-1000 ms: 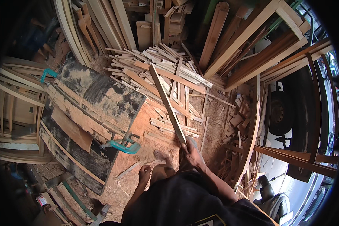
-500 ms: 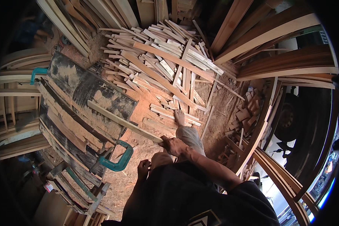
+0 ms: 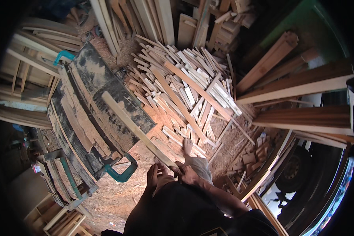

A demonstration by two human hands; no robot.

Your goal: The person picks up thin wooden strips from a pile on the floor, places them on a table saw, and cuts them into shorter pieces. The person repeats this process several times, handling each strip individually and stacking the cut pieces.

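A long, narrow wooden strip (image 3: 134,128) slants from over the dark, sawdust-covered worktable (image 3: 102,74) toward my body. My right hand (image 3: 188,174) is closed around its near end. Just left of that end, my left hand (image 3: 154,174) is raised beside the strip, its fingers partly bent and apart, with nothing visible in them. A teal C-clamp (image 3: 126,173) grips the table's near corner, and a second teal clamp (image 3: 63,56) is at the far left edge. Between them, rough boards (image 3: 76,122) lie along the tabletop.
A big heap of cut wooden sticks (image 3: 188,86) covers the floor ahead, touching my bare foot (image 3: 188,146). Small offcuts (image 3: 249,157) are piled to the right. Tall planks (image 3: 303,84) lean at the right, and a vehicle wheel (image 3: 293,169) shows behind the lumber.
My view has turned, so the surroundings shift. The strip's far end now points more steeply away from me. My left hand has come up closer to the strip; my right still holds its end.
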